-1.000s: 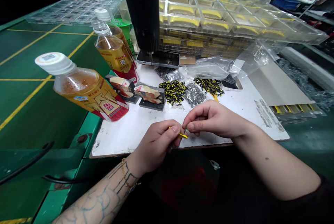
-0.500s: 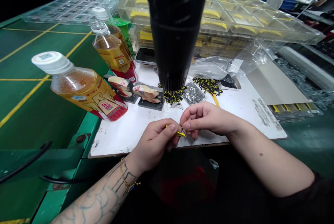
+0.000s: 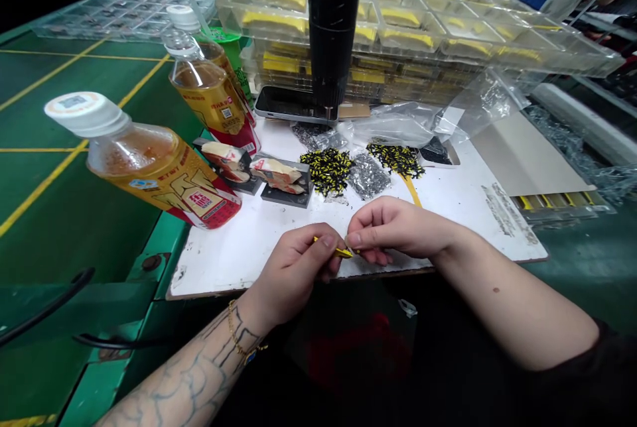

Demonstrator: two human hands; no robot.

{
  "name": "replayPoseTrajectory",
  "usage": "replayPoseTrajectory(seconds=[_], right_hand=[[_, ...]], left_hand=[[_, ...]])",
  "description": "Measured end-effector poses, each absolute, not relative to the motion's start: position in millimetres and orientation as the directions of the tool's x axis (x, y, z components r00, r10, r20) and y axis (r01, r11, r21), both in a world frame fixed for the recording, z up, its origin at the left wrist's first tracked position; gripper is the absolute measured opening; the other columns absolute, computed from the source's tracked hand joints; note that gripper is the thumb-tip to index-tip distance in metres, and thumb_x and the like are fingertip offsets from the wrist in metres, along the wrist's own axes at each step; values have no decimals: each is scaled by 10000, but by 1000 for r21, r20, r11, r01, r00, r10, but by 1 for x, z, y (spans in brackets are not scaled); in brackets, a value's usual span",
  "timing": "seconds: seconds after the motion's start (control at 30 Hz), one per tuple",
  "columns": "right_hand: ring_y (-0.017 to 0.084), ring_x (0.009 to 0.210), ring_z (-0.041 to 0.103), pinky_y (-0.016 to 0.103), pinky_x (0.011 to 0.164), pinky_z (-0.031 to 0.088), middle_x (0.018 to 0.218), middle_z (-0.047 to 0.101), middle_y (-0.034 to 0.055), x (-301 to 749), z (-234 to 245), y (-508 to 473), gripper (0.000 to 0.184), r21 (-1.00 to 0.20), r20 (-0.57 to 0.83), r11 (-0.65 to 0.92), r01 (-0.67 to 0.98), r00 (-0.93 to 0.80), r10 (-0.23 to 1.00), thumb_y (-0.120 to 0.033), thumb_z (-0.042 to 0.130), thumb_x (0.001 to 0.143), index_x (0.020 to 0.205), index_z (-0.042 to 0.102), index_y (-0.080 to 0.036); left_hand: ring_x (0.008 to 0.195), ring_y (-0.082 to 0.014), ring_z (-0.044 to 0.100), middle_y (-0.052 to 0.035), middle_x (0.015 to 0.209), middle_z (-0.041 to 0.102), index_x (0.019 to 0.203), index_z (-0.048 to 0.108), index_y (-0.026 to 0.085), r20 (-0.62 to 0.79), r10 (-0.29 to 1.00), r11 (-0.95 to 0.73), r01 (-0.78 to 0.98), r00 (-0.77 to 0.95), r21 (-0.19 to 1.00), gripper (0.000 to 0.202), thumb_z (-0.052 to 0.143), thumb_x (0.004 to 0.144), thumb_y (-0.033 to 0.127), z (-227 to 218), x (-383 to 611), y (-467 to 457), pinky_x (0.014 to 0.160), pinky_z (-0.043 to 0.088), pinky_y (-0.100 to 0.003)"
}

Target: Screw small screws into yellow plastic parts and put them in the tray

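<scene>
My left hand (image 3: 304, 260) is closed on a small yellow plastic piece (image 3: 343, 252), pinched between thumb and fingers so that its tip pokes out to the right. Close beside that tip, my right hand (image 3: 388, 231) has its thumb and forefinger pressed together. A tiny dark and yellow bit shows at these fingertips, too small to name. Both hands are over the front edge of a white board (image 3: 223, 261). Beyond them lie a pile of small black-and-yellow parts (image 3: 327, 172), a heap of small silvery parts (image 3: 369, 175) and another black-and-yellow pile (image 3: 398, 158).
A black electric screwdriver (image 3: 332, 29) hangs point down over a phone (image 3: 288, 107). Two dark fixtures (image 3: 286, 196) with taped blocks stand left, beside a drink bottle (image 3: 169, 172) and a second bottle (image 3: 219, 102). Clear compartment trays (image 3: 428, 42) with yellow pieces are stacked behind.
The hanging screwdriver has swung away from me and now covers less of the piles. My right hand has shifted slightly right, while the left still grips the yellow piece.
</scene>
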State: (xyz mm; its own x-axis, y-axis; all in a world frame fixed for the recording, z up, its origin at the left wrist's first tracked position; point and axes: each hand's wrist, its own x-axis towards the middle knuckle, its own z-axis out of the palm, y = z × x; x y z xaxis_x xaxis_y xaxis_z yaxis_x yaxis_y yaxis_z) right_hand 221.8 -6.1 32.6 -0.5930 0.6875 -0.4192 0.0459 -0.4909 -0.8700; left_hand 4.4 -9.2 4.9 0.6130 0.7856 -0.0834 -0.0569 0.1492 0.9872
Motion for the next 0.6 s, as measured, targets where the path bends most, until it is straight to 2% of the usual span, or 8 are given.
replayPoseTrajectory(seconds=[0.13, 0.3, 0.43, 0.6], right_hand=[[27, 433, 498, 107, 414, 375, 577, 596, -8, 217, 34, -12, 382, -851, -461, -524, 24, -511, 725, -402, 831, 744, 748, 624, -80], [24, 428, 480, 106, 403, 344, 567, 587, -11, 211, 33, -16, 404, -886, -420, -464, 10, -444, 791, -420, 840, 731, 740, 616, -83], [26, 423, 468, 117, 407, 331, 548, 570, -17, 203, 30, -18, 416, -924, -345, -382, -27, -378, 859, -440, 821, 754, 713, 598, -92], [38, 478, 520, 132, 460, 389, 602, 610, -3, 197, 27, -21, 359, -943, -290, -327, -58, -336, 896, -439, 793, 792, 791, 683, -97]], left_hand=[[578, -121, 534, 7, 659, 582, 744, 567, 174, -80, 801, 110, -15, 593, 994, 374, 511, 1004, 436, 4, 4, -11, 569, 433, -257], [614, -129, 521, 7, 671, 574, 744, 538, 185, -53, 806, 20, 64, 589, 998, 387, 486, 1021, 450, 1, 5, -12, 610, 426, -267], [679, -147, 547, 17, 723, 587, 837, 503, 210, -52, 847, 75, -22, 529, 997, 279, 479, 1029, 410, -1, 7, -14, 684, 445, -290], [766, -171, 537, 3, 767, 570, 841, 512, 210, 36, 885, 22, -120, 464, 993, 238, 461, 1026, 350, -3, 7, -16, 772, 439, -319]])
